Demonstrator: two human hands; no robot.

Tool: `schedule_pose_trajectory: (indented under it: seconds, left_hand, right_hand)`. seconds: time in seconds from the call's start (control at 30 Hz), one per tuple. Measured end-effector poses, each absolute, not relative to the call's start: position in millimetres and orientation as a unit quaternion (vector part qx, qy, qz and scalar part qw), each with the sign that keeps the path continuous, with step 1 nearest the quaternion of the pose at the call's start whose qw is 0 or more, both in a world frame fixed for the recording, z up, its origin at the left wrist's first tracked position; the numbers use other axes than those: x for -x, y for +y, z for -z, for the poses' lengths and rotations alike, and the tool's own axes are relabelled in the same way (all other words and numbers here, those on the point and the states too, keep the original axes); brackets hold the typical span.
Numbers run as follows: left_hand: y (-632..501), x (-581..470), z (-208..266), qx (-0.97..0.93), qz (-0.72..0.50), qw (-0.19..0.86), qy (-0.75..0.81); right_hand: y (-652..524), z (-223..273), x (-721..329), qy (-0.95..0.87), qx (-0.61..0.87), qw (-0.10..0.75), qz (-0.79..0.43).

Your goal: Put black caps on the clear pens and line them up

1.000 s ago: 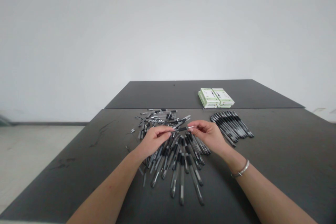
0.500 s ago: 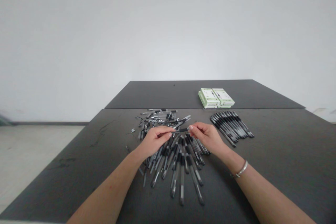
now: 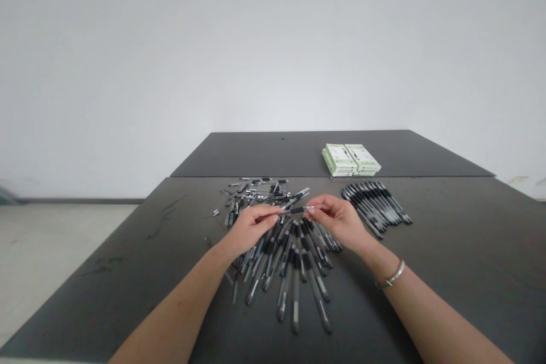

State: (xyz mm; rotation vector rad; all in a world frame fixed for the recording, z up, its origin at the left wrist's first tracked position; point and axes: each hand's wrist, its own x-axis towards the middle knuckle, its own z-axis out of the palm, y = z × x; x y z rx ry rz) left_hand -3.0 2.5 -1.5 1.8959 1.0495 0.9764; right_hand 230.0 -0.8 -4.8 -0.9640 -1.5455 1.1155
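Observation:
A pen (image 3: 298,210) with a dark grip lies nearly level between my hands, above a fanned heap of pens (image 3: 296,290). My left hand (image 3: 252,228) is closed on its left end, thumb and fingers pinched together. My right hand (image 3: 336,220) has thumb and fingertips closed around the pen's pale right tip; whether a small separate part is also between them I cannot tell. Loose pens and pen parts (image 3: 260,189) lie just beyond my left hand. To the right of my right hand is a neat row of pens (image 3: 377,207), side by side and slanted.
Two side-by-side stacks of green and white boxes (image 3: 352,159) stand on the far dark table (image 3: 256,153), past the seam between the tables. A small metallic piece (image 3: 215,212) lies at the heap's left edge. Behind is a pale wall (image 3: 273,40).
My right hand has shifted very slightly, and more of the pen's pale tip shows between its fingers. My left hand and the pens on the table look the same.

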Motion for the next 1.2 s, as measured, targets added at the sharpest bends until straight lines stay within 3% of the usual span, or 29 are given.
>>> schedule_pose_trajectory:
  seconds: [0.3,0.63,1.03,1.2]
  left_hand:
    - [3.3,2.7,3.5,-0.747,-0.379,0.376,0.397]
    - [4.1,3.4,4.8,-0.751,-0.379,0.362,0.402]
    - [2.7,3.6,1.9,-0.762,-0.368,0.360,0.392]
    - [3.2,3.5,2.8,-0.760,-0.373,0.359,0.393]
  right_hand:
    - [-2.3,4.0,-234.9,-0.714,0.447,0.408,-0.351]
    - [-1.5,7.7,-231.9,-0.671,0.410,0.475,-0.395]
    - [-4.0,3.0,-236.0,-0.728,0.446,0.413,-0.315]
    - [-2.7,4.7,-234.8,-0.705,0.422,0.433,-0.370]
